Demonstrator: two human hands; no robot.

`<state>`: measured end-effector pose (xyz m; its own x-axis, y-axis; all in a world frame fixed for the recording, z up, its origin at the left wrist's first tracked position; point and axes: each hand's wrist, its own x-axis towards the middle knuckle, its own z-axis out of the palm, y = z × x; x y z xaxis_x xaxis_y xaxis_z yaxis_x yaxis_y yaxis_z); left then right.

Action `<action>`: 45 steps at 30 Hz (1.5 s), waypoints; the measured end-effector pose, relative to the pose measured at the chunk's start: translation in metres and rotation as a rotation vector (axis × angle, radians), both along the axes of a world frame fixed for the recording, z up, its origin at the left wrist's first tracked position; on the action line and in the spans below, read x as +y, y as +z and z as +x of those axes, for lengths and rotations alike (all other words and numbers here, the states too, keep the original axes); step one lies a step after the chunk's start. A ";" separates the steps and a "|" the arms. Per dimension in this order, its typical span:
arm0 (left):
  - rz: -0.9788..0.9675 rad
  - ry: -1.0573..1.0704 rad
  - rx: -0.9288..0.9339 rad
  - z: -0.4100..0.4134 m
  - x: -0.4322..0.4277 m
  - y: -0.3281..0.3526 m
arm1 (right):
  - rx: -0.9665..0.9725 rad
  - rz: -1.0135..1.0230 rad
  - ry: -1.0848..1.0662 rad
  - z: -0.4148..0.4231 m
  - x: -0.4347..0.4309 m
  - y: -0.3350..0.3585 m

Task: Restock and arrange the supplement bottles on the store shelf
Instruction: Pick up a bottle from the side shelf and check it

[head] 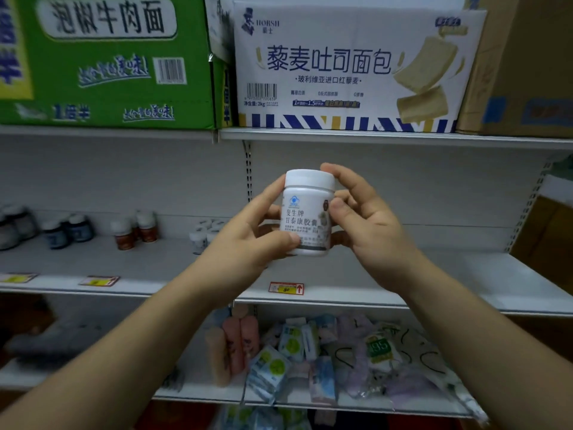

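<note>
Left hand (248, 238) and right hand (373, 226) partly hide bottle (305, 218).

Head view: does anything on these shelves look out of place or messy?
Yes: the packets on the lower shelf lie in a jumbled heap, tilted every way. The white bottle, held upright by the left hand and right hand, looks intact; the shelved bottles behind stand upright.
</note>
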<state>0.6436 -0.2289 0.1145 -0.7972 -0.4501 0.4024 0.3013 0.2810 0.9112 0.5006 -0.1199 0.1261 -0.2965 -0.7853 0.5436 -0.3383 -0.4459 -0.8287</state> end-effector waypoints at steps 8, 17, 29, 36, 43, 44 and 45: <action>0.004 0.169 -0.062 0.046 -0.066 -0.027 | 0.037 0.109 0.050 0.039 -0.079 -0.028; -0.028 0.273 -0.297 0.110 -0.199 -0.075 | 0.104 0.322 -0.043 0.094 -0.221 -0.092; 0.106 0.263 -0.547 0.110 -0.291 -0.135 | 0.192 0.508 -0.253 0.106 -0.317 -0.168; 0.199 0.292 -0.584 0.069 -0.333 -0.161 | 0.327 0.521 -0.298 0.072 -0.369 -0.198; 0.240 0.345 -0.607 0.038 -0.364 -0.176 | 0.405 0.569 -0.249 0.038 -0.408 -0.221; 0.241 0.343 -0.614 0.036 -0.367 -0.178 | 0.413 0.556 -0.235 0.036 -0.412 -0.224; 0.245 0.337 -0.619 0.033 -0.369 -0.179 | 0.414 0.543 -0.221 0.034 -0.414 -0.226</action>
